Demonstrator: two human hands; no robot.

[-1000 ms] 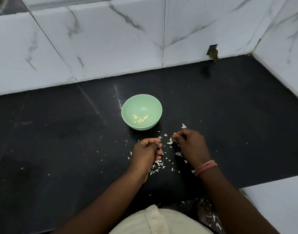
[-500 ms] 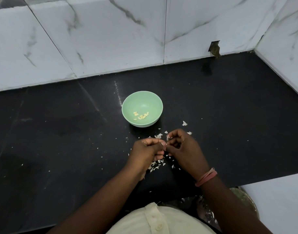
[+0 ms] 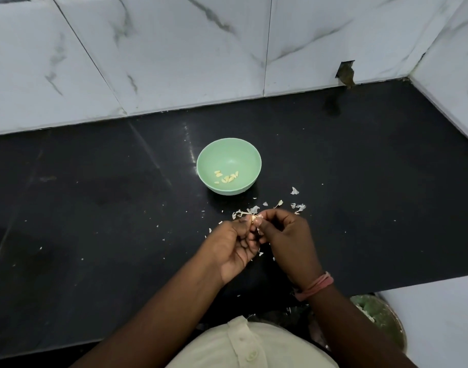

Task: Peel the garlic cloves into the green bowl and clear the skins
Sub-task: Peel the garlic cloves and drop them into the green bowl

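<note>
The green bowl (image 3: pixel 229 166) stands on the black worktop (image 3: pixel 95 208), just beyond the hands, and holds a small cluster of peeled garlic cloves (image 3: pixel 227 178) on the near side of its floor. At the lower right, past the worktop's near edge, part of a round green container (image 3: pixel 381 320) shows with pale scraps in it; what these scraps are I cannot tell.

The left hand (image 3: pixel 234 245) and right hand (image 3: pixel 286 235) meet above the worktop, near the bowl. A garlic clove (image 3: pixel 253 218) sits between their fingertips: the left fingers curl round and pinch it from the left, while the right thumb and forefinger pinch at it from the right, fingers curled. White garlic skins (image 3: pixel 247 211) lie scattered on the worktop around and just beyond the hands, with more to the right and a few flecks near the person's body. A pink band (image 3: pixel 316 286) circles the right wrist.

Compared with half a second ago, the hands have drawn closer together and lifted a little, the left palm now turned more upward, and the clove shows more plainly between the fingertips. The bowl and its cloves are unchanged
</note>
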